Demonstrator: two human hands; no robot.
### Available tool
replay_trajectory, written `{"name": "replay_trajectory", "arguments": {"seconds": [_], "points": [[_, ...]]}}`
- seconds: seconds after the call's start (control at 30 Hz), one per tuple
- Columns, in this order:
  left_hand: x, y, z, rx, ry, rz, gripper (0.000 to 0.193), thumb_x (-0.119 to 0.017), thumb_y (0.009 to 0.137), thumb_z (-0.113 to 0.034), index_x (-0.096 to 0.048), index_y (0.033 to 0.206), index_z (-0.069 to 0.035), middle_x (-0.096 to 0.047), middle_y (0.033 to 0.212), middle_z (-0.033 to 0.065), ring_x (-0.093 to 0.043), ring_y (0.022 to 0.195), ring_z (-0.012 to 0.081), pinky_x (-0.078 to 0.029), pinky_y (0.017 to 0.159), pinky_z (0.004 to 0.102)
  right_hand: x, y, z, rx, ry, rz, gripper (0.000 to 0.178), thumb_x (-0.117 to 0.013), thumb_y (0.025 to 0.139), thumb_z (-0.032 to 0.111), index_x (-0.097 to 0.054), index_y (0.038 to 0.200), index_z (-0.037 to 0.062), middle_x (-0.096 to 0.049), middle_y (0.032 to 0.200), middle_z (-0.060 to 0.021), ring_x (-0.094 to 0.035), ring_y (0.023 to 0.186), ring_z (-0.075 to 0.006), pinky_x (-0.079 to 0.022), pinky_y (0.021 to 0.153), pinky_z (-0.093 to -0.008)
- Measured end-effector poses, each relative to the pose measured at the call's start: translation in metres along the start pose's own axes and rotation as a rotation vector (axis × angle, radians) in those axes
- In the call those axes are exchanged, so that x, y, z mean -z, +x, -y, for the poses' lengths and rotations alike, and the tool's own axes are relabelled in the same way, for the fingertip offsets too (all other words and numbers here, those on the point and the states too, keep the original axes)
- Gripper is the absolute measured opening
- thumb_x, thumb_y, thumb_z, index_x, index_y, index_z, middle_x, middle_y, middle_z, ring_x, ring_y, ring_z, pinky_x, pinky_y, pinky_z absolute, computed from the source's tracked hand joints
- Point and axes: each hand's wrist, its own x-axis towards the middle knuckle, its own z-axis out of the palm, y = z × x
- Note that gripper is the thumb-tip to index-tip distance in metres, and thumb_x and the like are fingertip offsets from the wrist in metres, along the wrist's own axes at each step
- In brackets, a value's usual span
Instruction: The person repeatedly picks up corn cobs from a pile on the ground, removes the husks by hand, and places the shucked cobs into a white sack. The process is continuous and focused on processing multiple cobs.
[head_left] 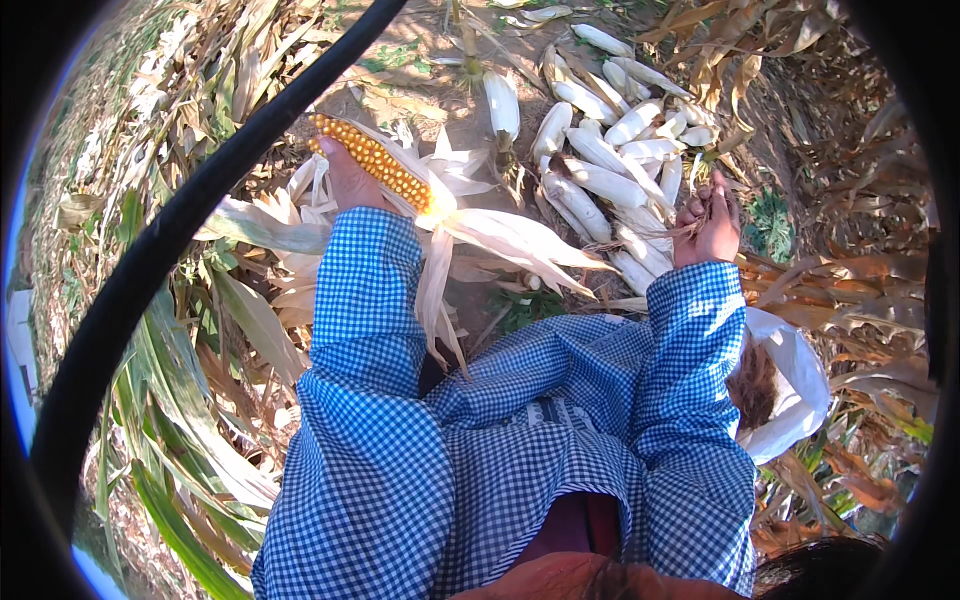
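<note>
In my left hand (pixel 350 180) is an ear of corn (pixel 385 170) with yellow-orange kernels bare. Its pale husk (pixel 510 240) is peeled back and hangs from the base toward my lap. My fingers wrap the ear from behind, partly hidden by it. My right hand (pixel 712 225) is closed at the right edge of a pile of husk-covered corn ears (pixel 610 150). Thin brown strands, like corn silk (pixel 686 230), show at its fingers.
A white bag (pixel 805 385) with a brown mass of corn silk (pixel 757 385) inside is beside my right arm. Dry stalks and leaves (pixel 840 270) stand at right, with more dry and green leaves (pixel 180 400) at left. A black cord (pixel 190 205) crosses the upper left.
</note>
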Motion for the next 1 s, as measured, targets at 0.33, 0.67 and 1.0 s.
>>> {"name": "replay_trajectory", "arguments": {"seconds": [0.33, 0.67, 1.0], "points": [[-0.029, -0.094, 0.068, 0.304, 0.25, 1.036, 0.079, -0.03, 0.086, -0.067, -0.038, 0.132, -0.004, -0.051, 0.122, 0.0054, -0.048, 0.112, 0.0141, -0.039, 0.096, 0.0291, -0.039, -0.07, -0.053, 0.109, -0.447, 0.774, 0.042, -0.067, 0.083, 0.02, -0.054, 0.116, -0.0017, -0.057, 0.108, -0.0086, -0.052, 0.105, -0.0165, -0.039, 0.094, -0.0293], [-0.023, -0.091, 0.087, 0.472, 0.316, 0.86, 0.058, -0.028, 0.096, -0.049, -0.043, 0.129, -0.004, -0.056, 0.117, 0.0055, -0.053, 0.106, 0.0132, -0.043, 0.09, 0.0265, -0.027, -0.065, -0.054, 0.014, -0.479, 0.831, 0.035, -0.048, 0.096, 0.022, -0.052, 0.119, -0.0032, -0.06, 0.108, -0.0055, -0.054, 0.099, -0.0117, -0.041, 0.089, -0.0245], [-0.037, -0.093, 0.073, 0.655, 0.255, 0.91, 0.036, -0.044, 0.095, -0.033, -0.051, 0.115, -0.005, -0.059, 0.099, 0.0029, -0.056, 0.091, 0.0108, -0.047, 0.078, 0.0244, -0.023, -0.066, -0.07, -0.2, -0.292, 0.716, 0.027, -0.049, 0.095, 0.015, -0.056, 0.114, -0.0019, -0.062, 0.102, -0.0051, -0.056, 0.095, -0.0111, -0.043, 0.085, -0.0231]]}}
